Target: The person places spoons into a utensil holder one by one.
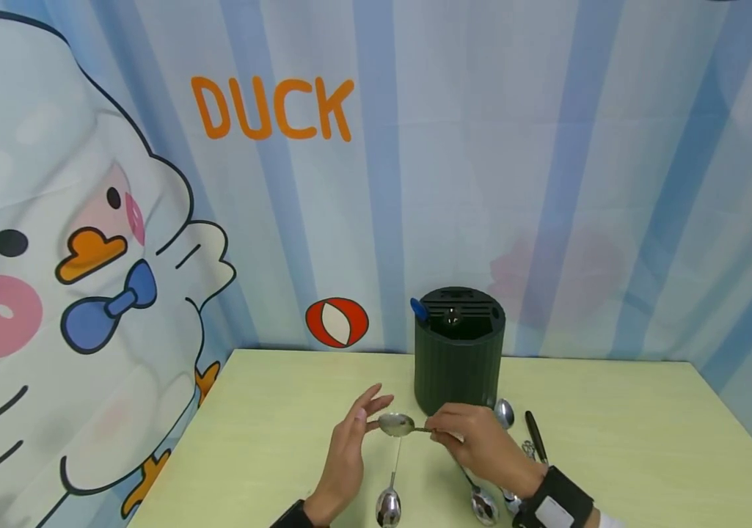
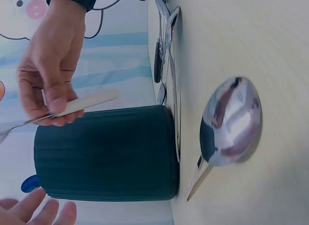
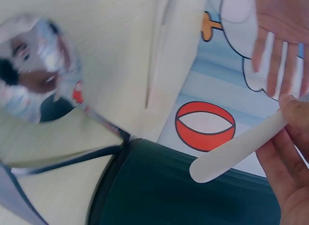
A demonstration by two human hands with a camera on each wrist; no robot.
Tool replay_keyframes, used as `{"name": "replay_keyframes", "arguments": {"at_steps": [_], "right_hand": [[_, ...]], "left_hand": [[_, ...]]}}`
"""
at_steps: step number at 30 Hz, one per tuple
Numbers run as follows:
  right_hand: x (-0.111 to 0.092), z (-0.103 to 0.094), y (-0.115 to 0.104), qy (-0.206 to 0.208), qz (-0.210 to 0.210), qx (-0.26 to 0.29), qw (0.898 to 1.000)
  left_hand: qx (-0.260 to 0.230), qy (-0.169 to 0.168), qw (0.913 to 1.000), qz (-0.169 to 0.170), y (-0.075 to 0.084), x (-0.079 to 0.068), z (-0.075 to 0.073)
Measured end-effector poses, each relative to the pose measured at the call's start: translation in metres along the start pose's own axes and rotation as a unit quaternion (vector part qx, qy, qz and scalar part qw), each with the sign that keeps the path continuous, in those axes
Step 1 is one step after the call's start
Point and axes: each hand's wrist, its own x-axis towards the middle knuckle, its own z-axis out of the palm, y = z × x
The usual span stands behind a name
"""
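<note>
My right hand (image 1: pixel 481 444) pinches a spoon (image 1: pixel 396 424) by its handle above the table, bowl toward the left. In the left wrist view the right hand (image 2: pixel 48 75) has thumb and fingers on the pale handle (image 2: pixel 89 101), and the metal end reaches the left edge. My left hand (image 1: pixel 342 455) is raised with its fingers extended, fingertips right at the spoon's bowl in the head view. The right wrist view shows the left hand's straight fingers (image 3: pixel 275 61) at the upper right. Below lies another spoon (image 1: pixel 388 506) on the table, its bowl toward me.
Behind the hands stands a dark green ribbed utensil holder (image 1: pixel 458 367) with a blue-ended item (image 1: pixel 419 309) in it. Right of it lie a spoon (image 1: pixel 504 413) and a black-handled utensil (image 1: pixel 534 434); another spoon (image 1: pixel 484 506) lies nearer me. A printed curtain (image 1: pixel 455 176) hangs behind the table.
</note>
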Motion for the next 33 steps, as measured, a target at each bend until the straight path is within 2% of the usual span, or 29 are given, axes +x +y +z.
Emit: {"name": "replay_keyframes", "arguments": {"at_steps": [4,8,14,18,21,25,28,33], "right_hand": [[0.001,-0.004,-0.005,0.049,0.029,0.039,0.998],[0.002,-0.008,-0.008,0.108,0.039,0.066,0.991],[0.005,-0.014,-0.02,0.155,0.072,0.093,0.981],[0.009,-0.023,-0.038,0.172,0.071,0.093,0.978],[0.012,-0.029,-0.048,0.189,0.074,0.091,0.975],[0.012,-0.032,-0.053,0.201,0.093,0.096,0.97],[0.011,-0.034,-0.054,0.201,0.1,0.102,0.969],[0.011,-0.041,-0.054,0.192,0.111,0.114,0.968]], "left_hand": [[-0.016,-0.023,0.9985,-0.047,0.012,0.003,0.004],[-0.041,-0.057,0.9948,-0.074,0.011,0.007,0.014],[-0.046,-0.117,0.99,-0.064,0.008,0.01,0.031],[-0.054,-0.135,0.9878,-0.057,0.008,0.012,0.041],[-0.048,-0.137,0.988,-0.052,0.009,0.014,0.047],[-0.019,-0.12,0.9921,-0.032,0.011,0.017,0.051],[0.004,-0.102,0.9947,-0.01,0.013,0.018,0.053],[0.012,-0.094,0.9954,0.015,0.016,0.02,0.055]]}}
